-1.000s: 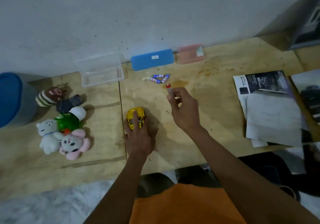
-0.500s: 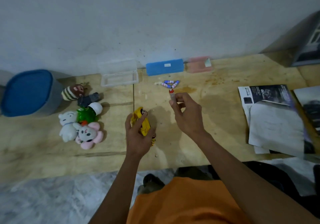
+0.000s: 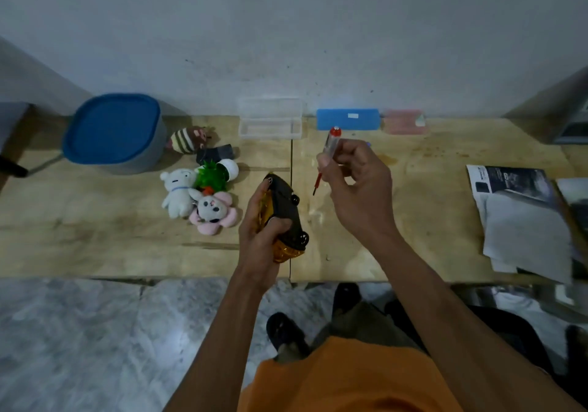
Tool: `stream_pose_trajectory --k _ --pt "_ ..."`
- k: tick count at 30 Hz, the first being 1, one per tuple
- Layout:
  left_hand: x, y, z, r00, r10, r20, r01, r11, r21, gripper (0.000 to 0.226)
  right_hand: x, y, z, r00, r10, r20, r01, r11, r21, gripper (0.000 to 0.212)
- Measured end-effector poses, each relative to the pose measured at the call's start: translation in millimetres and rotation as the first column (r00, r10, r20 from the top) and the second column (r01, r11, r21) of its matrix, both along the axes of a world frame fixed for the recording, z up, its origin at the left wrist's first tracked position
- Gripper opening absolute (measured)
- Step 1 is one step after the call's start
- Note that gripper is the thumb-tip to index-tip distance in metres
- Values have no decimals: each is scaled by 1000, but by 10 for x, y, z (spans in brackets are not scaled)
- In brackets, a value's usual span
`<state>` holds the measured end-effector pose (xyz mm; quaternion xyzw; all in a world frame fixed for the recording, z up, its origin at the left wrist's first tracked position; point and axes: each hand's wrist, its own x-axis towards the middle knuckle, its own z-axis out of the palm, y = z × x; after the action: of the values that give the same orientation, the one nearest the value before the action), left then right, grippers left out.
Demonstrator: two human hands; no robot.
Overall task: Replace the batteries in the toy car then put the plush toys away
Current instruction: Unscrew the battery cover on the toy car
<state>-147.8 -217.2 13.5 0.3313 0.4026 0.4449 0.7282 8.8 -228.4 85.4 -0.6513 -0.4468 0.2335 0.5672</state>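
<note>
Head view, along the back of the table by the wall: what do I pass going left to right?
Blue-lidded container → clear plastic case → blue case → pink case.

Plush toys [image 3: 200, 195] on wooden table [image 3: 95, 236]

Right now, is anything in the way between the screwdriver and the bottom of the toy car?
Nothing visible is. The right hand holds the clear red-capped screwdriver with its tip pointing down beside the yellow toy car. The left hand has the car turned so its black underside faces the tool, with only open air between them.
</note>
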Motion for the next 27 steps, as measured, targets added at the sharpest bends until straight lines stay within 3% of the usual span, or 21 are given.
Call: stream_pose_trajectory --k 7,11,15,19,27 --pt "-18 -45 167 993 -73 -95 82 991 103 70 -60 -186 191 999 -51 -1 51 999 8 17" --pt "128 39 313 984 -157 -90 166 980 111 65 102 -154 296 999 -30 -13 30 999 27 34" --pt "364 185 499 959 -276 -66 281 956 85 83 324 -81 439 1000 3 -4 -3 996 93 56" --pt "667 279 659 945 -321 -53 326 937 129 92 625 -25 568 999 -13 44 6 987 160 56" --pt "1135 360 863 939 -269 -215 334 865 375 95 1054 49 796 1000 -1 29 -9 948 318 56"
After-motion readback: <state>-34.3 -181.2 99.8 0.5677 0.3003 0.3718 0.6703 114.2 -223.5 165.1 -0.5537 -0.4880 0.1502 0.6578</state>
